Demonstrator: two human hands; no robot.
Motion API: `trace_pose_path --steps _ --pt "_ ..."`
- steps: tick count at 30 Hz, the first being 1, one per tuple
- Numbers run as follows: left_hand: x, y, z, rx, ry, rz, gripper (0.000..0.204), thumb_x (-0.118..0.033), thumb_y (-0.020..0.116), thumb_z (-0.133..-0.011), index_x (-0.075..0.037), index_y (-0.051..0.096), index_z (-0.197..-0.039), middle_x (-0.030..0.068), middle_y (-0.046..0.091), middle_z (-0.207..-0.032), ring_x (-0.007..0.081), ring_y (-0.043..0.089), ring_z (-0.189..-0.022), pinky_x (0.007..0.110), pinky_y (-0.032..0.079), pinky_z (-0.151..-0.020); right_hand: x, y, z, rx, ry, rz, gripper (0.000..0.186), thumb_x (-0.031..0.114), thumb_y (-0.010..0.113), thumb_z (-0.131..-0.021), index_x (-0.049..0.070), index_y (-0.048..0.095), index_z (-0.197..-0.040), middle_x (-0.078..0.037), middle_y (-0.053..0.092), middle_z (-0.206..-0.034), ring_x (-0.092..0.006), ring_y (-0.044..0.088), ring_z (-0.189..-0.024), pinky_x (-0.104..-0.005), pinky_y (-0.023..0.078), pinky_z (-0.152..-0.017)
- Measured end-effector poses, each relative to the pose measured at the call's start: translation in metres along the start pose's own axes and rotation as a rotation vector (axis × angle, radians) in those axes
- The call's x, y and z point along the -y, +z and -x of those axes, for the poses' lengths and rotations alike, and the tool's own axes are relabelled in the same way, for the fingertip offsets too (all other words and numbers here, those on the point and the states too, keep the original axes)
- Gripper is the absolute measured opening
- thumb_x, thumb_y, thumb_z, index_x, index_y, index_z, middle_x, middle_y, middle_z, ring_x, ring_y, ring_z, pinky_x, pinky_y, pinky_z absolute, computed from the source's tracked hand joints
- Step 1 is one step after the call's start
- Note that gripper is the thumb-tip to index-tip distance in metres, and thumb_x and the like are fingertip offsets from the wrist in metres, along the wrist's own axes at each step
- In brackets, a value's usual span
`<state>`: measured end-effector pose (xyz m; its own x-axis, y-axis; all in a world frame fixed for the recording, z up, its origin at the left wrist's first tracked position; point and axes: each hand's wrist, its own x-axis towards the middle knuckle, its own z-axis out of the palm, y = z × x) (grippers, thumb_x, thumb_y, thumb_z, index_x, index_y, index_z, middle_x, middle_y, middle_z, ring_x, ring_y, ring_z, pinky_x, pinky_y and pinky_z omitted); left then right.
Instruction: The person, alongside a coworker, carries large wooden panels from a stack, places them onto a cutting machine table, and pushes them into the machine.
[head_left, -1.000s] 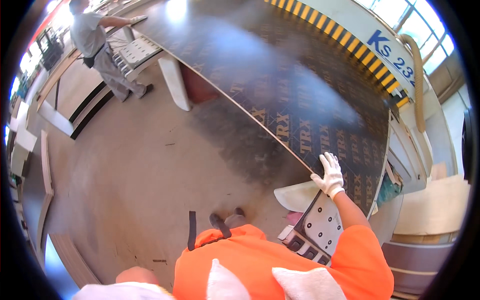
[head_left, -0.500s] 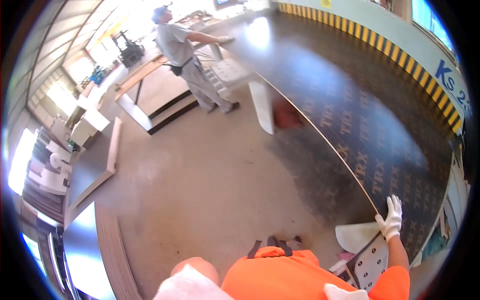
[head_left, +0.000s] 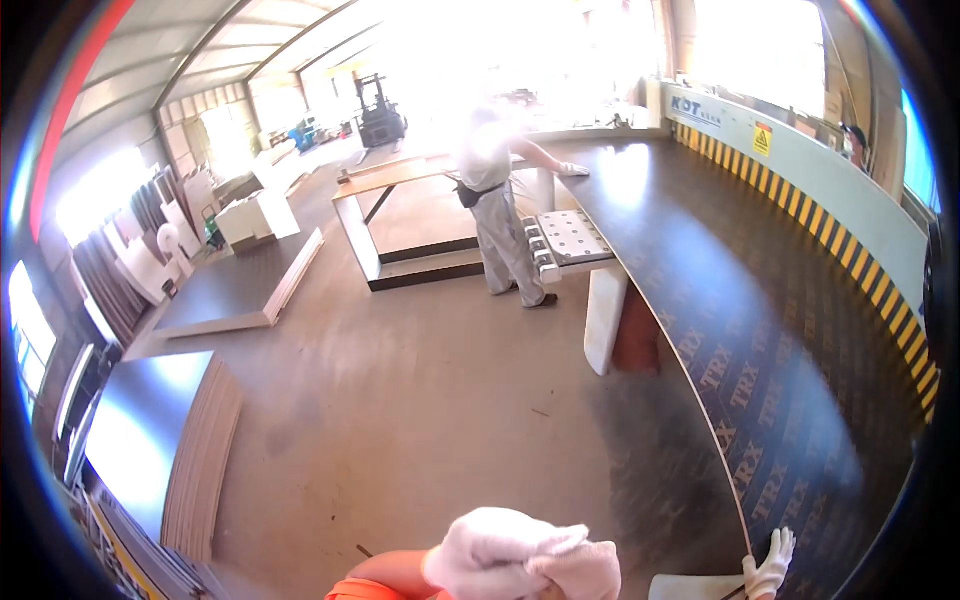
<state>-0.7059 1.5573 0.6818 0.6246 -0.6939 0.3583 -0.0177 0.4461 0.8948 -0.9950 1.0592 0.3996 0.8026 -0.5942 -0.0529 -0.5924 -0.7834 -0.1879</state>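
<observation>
Here, gloved right hand [head_left: 768,566] on smooth dark panel [head_left: 790,330].

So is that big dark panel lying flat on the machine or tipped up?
Flat. The big dark panel lies level along the yellow-and-black striped fence, with the right hand on its near edge and a co-worker's hand on its far end.

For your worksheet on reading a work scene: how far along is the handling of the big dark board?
Done: the dark board lies flat on the machine table. In hand: the right hand, gloved, rests on its near edge; the left hand is raised near the chest; a co-worker touches the far end. Left: it hasn't visibly gone anywhere else; stacked boards wait on the floor.
</observation>
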Motion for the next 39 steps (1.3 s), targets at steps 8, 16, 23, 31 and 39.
trace_pose_path --steps 8,16,23,31,39 --pt "-0.001 -0.046 -0.008 0.663 -0.398 0.105 0.089 -0.043 0.089 -0.09 0.007 0.054 -0.154 0.0201 0.059 -0.157 0.0321 0.055 -0.147 0.046 0.041 -0.121 0.0 -0.011 -0.001 0.029 -0.017 0.068 0.082 0.042 0.079 -0.091 0.007 0.051 -0.159 -0.02 0.044 -0.167 -0.0411 0.037 -0.156 -0.0487 0.028 -0.132" --pt "0.0 -0.036 -0.017 0.551 -0.51 -0.361 0.038 -0.025 0.079 -0.091 -0.008 0.078 -0.125 0.0155 0.08 -0.118 0.0294 0.076 -0.106 0.041 0.058 -0.093 -0.003 -0.009 0.002 0.0 -0.012 0.055 0.083 0.044 0.081 -0.089 0.006 0.053 -0.157 -0.021 0.045 -0.166 -0.0429 0.04 -0.154 -0.0501 0.031 -0.131" --pt "0.058 -0.093 -0.041 0.255 -0.862 -0.83 0.053 -0.027 0.069 -0.101 -0.019 0.062 -0.153 0.0136 0.079 -0.117 0.0341 0.076 -0.11 0.04 0.059 -0.092 0.007 -0.016 -0.003 0.001 -0.018 0.062 0.084 0.042 0.082 -0.087 0.005 0.053 -0.157 -0.023 0.046 -0.165 -0.0428 0.04 -0.154 -0.0503 0.032 -0.13" --pt "0.186 -0.114 -0.076 0.5 -0.688 -0.987 0.049 -0.038 0.062 -0.098 -0.017 0.059 -0.143 0.0172 0.074 -0.101 0.0426 0.072 -0.09 0.055 0.058 -0.074 0.005 -0.019 -0.008 -0.007 -0.011 0.024 0.086 0.039 0.083 -0.085 0.005 0.052 -0.157 -0.023 0.046 -0.165 -0.0434 0.041 -0.153 -0.0521 0.034 -0.129" --pt "0.273 -0.12 -0.192 0.721 -0.753 -1.139 0.05 -0.037 0.063 -0.099 -0.014 0.06 -0.143 0.0195 0.074 -0.106 0.0426 0.073 -0.095 0.054 0.06 -0.079 0.028 -0.033 -0.028 0.113 0.032 0.133 0.089 0.046 0.08 -0.086 0.002 0.05 -0.158 -0.027 0.045 -0.164 -0.0472 0.041 -0.152 -0.0597 0.032 -0.128"
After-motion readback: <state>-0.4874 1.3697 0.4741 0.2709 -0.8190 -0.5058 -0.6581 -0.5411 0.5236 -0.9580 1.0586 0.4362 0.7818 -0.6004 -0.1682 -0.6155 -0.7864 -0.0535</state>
